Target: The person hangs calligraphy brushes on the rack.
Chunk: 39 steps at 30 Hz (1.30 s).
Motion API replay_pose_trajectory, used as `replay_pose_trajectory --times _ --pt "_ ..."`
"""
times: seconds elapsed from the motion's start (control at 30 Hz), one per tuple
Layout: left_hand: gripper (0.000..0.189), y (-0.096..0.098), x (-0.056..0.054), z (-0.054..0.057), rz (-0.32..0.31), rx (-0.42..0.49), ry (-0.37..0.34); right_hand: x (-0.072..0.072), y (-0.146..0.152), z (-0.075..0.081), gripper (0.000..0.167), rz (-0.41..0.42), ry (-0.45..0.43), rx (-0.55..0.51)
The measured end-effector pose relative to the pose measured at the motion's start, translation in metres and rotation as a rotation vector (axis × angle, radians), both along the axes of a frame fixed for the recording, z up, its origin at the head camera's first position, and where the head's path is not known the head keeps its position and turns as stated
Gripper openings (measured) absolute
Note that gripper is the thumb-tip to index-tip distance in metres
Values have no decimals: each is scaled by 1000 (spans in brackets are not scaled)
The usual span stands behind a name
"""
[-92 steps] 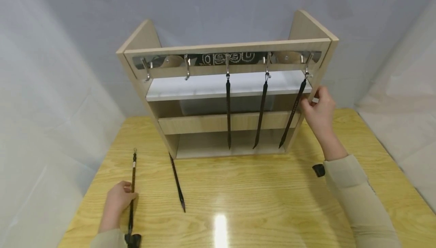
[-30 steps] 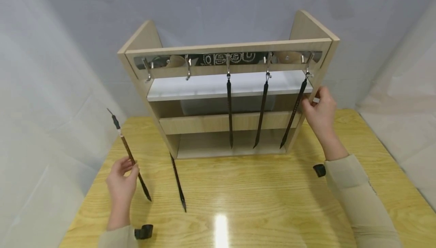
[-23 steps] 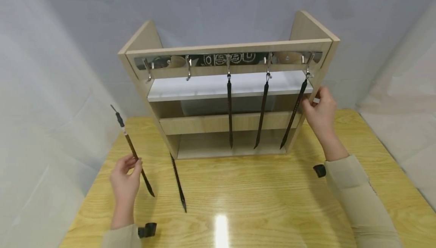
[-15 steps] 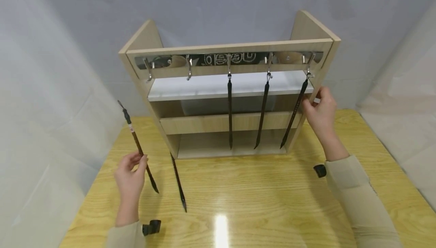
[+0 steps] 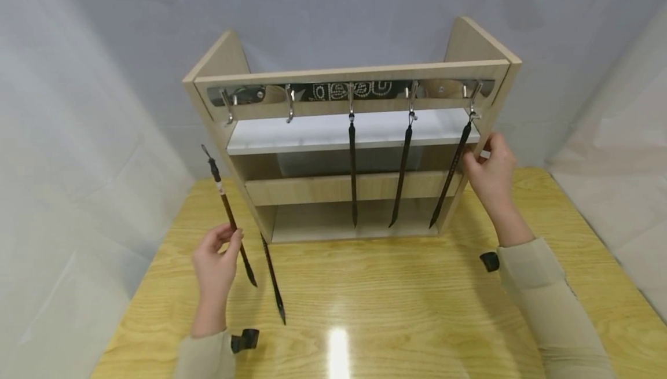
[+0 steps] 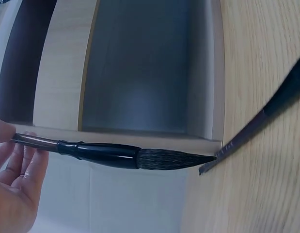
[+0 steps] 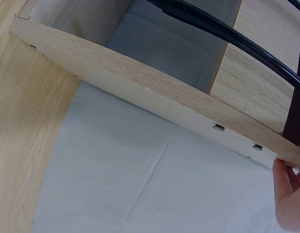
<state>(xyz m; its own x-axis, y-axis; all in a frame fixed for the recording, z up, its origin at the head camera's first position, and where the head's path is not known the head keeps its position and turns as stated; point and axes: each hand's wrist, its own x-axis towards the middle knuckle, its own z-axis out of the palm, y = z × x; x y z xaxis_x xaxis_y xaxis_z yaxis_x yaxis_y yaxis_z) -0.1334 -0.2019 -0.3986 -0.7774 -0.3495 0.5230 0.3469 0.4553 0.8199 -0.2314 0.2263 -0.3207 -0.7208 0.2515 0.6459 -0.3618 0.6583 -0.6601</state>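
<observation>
In the head view my left hand (image 5: 216,266) pinches a writing brush (image 5: 226,202) by the middle of its brown handle. The brush leans, its loop up and its dark bristles down, left of the wooden shelf (image 5: 297,191). Its bristle end (image 6: 169,159) fills the middle of the left wrist view. My right hand (image 5: 491,176) grips the edge of the shelf's right side panel (image 7: 154,90), partly out of the right wrist view. From the metal hook rail (image 5: 396,89) hang three brushes: a middle one (image 5: 354,176), another (image 5: 402,176) and a rightmost one (image 5: 450,176).
Another brush (image 5: 273,280) lies on the yellow wooden table (image 5: 385,298), its upper end against the shelf's lower left corner. Two bare hooks, the far left hook (image 5: 227,107) and its neighbour (image 5: 289,104), stick out of the rail. Pale sheeting (image 5: 344,14) surrounds the table.
My left hand has lifted the brush off the table, tilted it and carried it rightward and up towards the shelf. My right hand stays on the side panel.
</observation>
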Motion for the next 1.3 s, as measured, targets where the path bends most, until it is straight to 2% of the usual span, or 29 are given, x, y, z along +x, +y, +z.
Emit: replay_pose_trajectory --times 0.37,0.93,1.1,1.3 --pt "16 18 -7 2 -33 -5 9 0 0 -1 17 -2 4 -12" --pt "16 48 -22 12 -134 82 39 0 1 -1 16 -10 -10 6" --pt "16 57 -24 18 -159 84 34 0 1 0 17 -8 -15 6" --pt "15 74 -15 41 -174 57 29 0 1 0 16 -8 -5 16"
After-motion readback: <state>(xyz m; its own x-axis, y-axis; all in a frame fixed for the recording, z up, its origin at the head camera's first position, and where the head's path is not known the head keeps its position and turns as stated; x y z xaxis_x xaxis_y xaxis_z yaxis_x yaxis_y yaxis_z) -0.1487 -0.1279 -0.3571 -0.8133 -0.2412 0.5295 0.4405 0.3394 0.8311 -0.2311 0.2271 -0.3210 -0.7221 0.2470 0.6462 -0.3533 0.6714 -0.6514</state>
